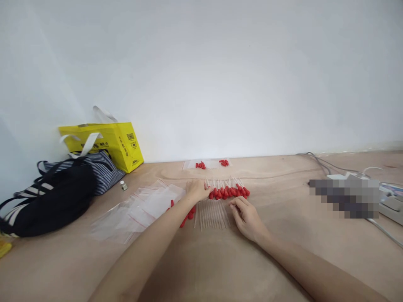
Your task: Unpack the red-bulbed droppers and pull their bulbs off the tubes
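Note:
A row of thin, pale sticks with rounded red heads (225,192) lies on the table between my hands. More clear sticks (211,216) fan toward me just below it. At the row's left end, my left hand (197,191) lies with its thumb apart from the fingers, touching the end red heads. My right hand (248,218) is by the right end, fingers curled and thumb close to the index fingertip; whatever may be between them is too small to tell. Loose red heads (190,213) are partly hidden under my left forearm.
Flat clear zip bags (138,214) spread to the left. Another clear bag (211,163) with red pieces lies by the wall. Far left are a black bag (63,201), a yellow bag (130,147) and a small bottle (124,185). Cables (317,161) and white devices (392,207) occupy the right.

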Tool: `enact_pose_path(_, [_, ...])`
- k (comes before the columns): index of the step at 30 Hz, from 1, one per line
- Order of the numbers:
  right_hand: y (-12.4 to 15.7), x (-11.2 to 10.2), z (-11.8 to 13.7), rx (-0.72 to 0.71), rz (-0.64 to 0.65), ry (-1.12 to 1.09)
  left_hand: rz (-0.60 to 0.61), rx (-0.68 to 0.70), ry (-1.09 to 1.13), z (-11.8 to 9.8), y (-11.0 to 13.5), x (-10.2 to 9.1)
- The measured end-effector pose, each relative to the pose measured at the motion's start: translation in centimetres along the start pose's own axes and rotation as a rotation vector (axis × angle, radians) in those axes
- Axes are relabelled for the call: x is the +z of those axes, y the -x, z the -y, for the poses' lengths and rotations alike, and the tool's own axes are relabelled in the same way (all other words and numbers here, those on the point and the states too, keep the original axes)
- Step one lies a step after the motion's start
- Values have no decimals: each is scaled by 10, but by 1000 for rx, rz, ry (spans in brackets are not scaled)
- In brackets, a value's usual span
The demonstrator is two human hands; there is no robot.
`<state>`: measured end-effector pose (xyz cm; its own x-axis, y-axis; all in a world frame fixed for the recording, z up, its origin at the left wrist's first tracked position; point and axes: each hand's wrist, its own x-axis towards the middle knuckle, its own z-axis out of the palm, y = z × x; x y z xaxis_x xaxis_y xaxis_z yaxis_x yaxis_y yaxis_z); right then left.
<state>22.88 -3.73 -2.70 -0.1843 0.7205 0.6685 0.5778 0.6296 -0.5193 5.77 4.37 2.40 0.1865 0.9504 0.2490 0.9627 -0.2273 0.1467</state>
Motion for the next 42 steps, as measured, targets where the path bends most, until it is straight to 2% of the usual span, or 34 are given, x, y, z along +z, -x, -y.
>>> enact_pose_path(6, [0, 1, -2, -34, -9, -10, 47, -105, -16, -5, -11, 5])
enact_pose_path(9, [0, 0, -5, -52, -23, 16, 41, -102, 4, -1, -4, -6])
enact_pose_path(11, [0, 0, -7, -67, -33, 49, 17, -61, 21, 7, 11, -17])
enact_pose_path(14, [0, -1, -8, -142, -83, 123, -47, 76, 38, 23, 47, -31])
enact_pose_path(15, [1, -1, -6, -180, -107, 156, -73, 160, 33, 28, 60, -33])
enact_pose_path(17, [1, -2, 0, -274, -130, 229, -211, 455, -60, 37, 84, -33])
enact_pose_path(19, [2, -1, 9, -374, -87, 300, -336, 636, -140, 41, 102, -29])
enact_pose_path(24, [5, 5, 26, -517, 74, 374, -510, 781, -212, 37, 116, -13])
enact_pose_path(27, [5, 9, 25, -527, 74, 374, -538, 794, -205, 33, 115, -9])
enact_pose_path(34, [6, 9, 22, -527, 37, 359, -475, 665, -49, 21, 115, -6])
enact_pose_path(42, [8, 15, 21, -591, 11, 363, -523, 669, -10, 20, 117, 0])
